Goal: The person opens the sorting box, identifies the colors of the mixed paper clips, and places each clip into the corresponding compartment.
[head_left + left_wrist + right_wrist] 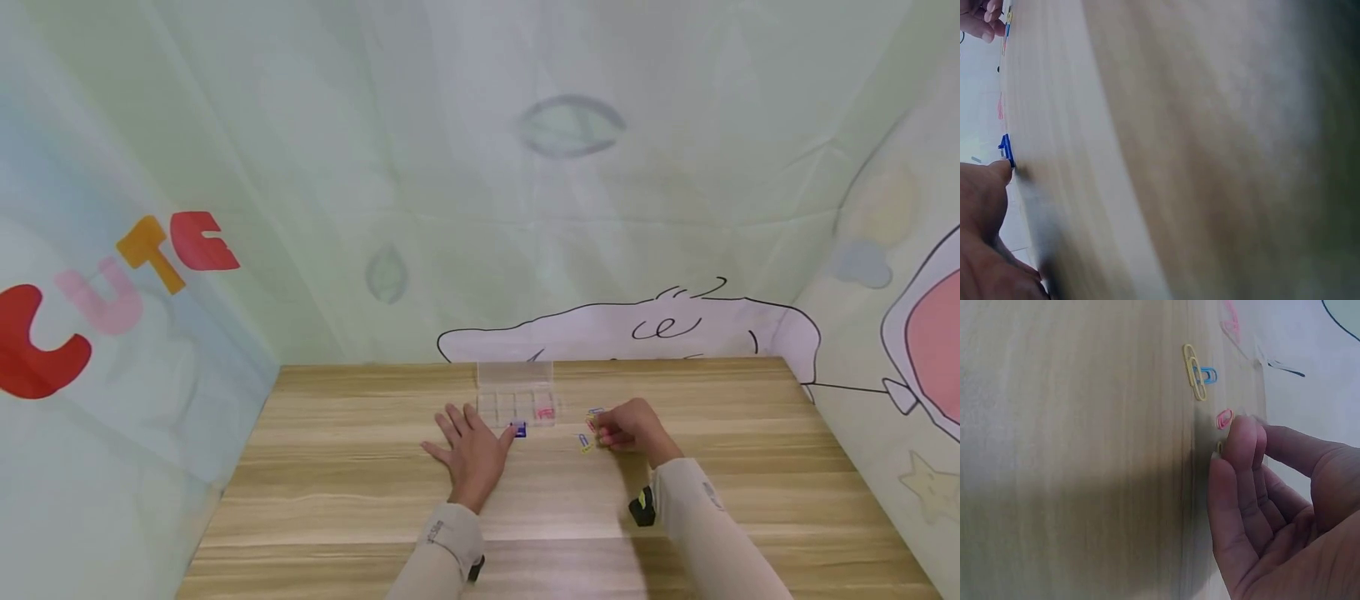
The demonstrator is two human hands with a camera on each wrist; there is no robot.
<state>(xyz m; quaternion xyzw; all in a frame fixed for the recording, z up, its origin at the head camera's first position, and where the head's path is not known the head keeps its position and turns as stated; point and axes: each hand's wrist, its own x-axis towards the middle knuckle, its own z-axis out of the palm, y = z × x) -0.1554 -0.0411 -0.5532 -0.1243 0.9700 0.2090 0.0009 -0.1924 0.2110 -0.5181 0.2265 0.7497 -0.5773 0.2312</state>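
A clear compartment box [497, 408] stands with its lid raised, and pink paper clips [544, 413] lie in its right-hand part. My left hand [476, 454] is spread out before the box. Its thumb touches a small blue piece [1007, 150] at the box's front edge. To the right of the box, my right hand [633, 427] reaches down to loose paper clips, thumb and fingertips close together. The right wrist view shows a yellow paper clip [1195, 372] over a blue one [1209, 375], with a pink paper clip [1225, 419] nearer the fingertips. Whether the fingertips pinch a clip is unclear.
Everything lies on a wood-grain table [360, 500]. Printed cloth walls [315, 167] rise along its back and both sides, close behind the box's raised lid. A black wrist device [642, 507] hangs below my right sleeve.
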